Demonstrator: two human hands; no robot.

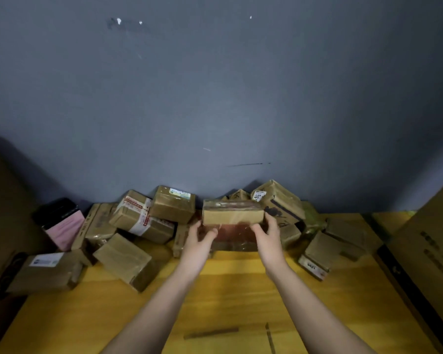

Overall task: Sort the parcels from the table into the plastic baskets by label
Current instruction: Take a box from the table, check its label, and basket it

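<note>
Here, parcel [232, 212] between both hands [199, 242]

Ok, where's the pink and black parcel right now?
In the head view, the pink and black parcel stands at the far left of the yellow table, near the grey wall, left of the pile of brown boxes.

Two bare forearms come up from the bottom edge, no sleeves showing anywhere along them, uncovered right down to where they leave view. Nothing on either wrist: no watch, no band, no bracelet. The left hand [198, 241] is gloveless, and the right hand [267, 235] matches it, bare as well. No rings show on the fingers. Nails are too blurred to make out.
</note>
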